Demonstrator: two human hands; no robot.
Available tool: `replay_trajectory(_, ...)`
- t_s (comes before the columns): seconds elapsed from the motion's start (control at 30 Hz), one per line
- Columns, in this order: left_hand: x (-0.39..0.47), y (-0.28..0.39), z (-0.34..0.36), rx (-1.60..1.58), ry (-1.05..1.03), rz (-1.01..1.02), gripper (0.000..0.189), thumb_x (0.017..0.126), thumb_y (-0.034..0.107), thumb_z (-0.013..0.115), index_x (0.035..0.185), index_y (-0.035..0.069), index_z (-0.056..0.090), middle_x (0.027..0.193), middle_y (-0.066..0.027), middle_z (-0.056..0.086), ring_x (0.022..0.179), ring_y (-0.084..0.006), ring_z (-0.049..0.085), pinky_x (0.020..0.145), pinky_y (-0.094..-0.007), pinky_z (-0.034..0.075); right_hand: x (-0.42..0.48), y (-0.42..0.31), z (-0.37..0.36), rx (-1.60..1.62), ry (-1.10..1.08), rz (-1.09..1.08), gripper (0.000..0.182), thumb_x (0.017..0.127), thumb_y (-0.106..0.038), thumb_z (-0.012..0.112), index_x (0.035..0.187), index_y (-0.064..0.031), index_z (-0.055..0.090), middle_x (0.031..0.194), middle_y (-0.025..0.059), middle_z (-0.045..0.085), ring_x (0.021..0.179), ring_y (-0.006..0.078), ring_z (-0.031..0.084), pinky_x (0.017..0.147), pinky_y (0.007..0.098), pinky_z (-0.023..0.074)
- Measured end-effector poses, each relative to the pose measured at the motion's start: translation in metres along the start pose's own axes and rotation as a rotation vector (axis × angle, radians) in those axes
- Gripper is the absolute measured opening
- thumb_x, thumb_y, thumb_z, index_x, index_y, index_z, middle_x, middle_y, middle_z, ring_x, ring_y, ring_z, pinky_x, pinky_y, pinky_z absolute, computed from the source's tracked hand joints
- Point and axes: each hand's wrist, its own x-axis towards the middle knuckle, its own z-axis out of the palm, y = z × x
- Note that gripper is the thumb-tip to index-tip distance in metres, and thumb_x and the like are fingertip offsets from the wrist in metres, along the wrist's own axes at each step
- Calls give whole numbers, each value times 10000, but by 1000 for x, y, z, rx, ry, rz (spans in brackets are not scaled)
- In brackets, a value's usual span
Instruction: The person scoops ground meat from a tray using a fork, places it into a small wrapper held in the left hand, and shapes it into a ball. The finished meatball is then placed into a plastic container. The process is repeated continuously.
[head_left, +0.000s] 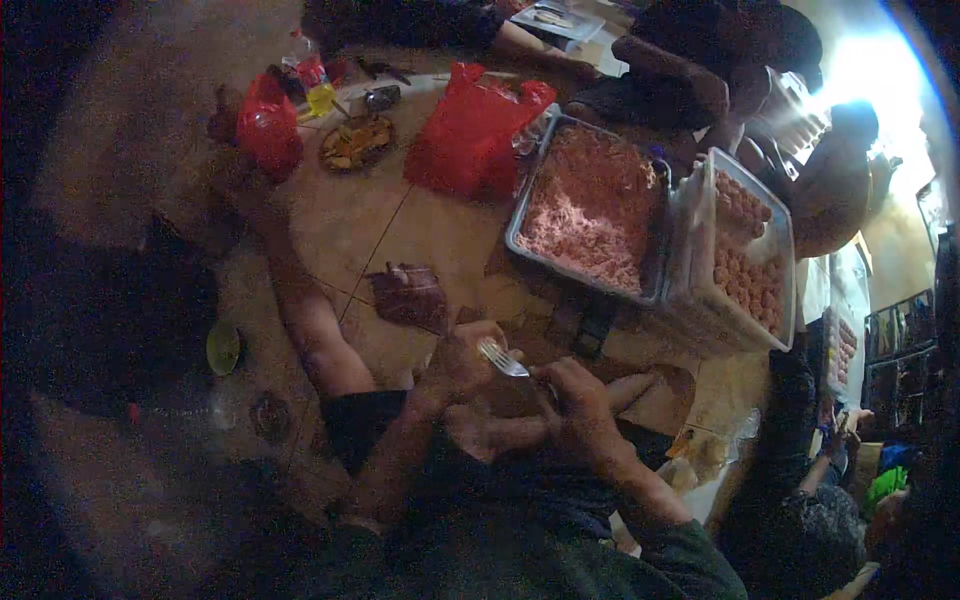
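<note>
My right hand (576, 386) grips a metal fork (511, 366) by its handle, in front of my crossed legs. The fork's tines point left and meet my left hand (463, 358), which is curled with the palm partly turned up. Something pale shows at the tines, but it is too blurred to tell whether my left hand holds it. Just beyond my left hand, a dark reddish plastic bag (411, 298) lies on the tiled floor with a small pale thing on top.
Ahead right, a plastic tub (551, 271) holds pinkish ground meat (592, 210); beside it, stacked tubs (789, 307) hold meat balls (750, 289). Farther off are a red plastic bag (476, 142), a plate of food (358, 142) and a bottle of yellow liquid (320, 97). Several people sit around.
</note>
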Motion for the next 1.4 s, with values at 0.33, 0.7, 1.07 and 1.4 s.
replay_trajectory(0.33,-5,-29,-3,-135,-66,30,299,737,246,788,893,54,620,774,-102,666,713,-182,645,649,-353,508,0,5,7,60,-44,40,163,834,7,661,997,-6,659,852,157,617,792,286,639,693,347,500)
replay_trajectory(0.7,-21,-15,-9,-280,-6,-1,436,708,333,865,938,46,629,806,-87,663,746,-220,654,676,-350,518,0,-1,0,90,-32,23,164,804,9,677,967,0,658,858,144,623,758,271,647,645,341,511)
replay_trajectory(1.07,-18,-23,-34,-80,-48,-120,373,764,329,847,841,60,601,802,-4,628,744,-99,596,709,-289,531,96,102,-57,-360,218,-12,124,832,-57,638,942,-2,626,890,162,614,891,350,605,792,426,496)
replay_trajectory(1.4,12,30,1,-477,-23,151,772,865,398,732,1380,-55,378,1236,-145,556,1112,-241,574,1007,-399,454,74,43,24,100,-118,-73,525,855,-225,690,1282,-9,475,1162,231,557,1084,382,560,929,434,475)
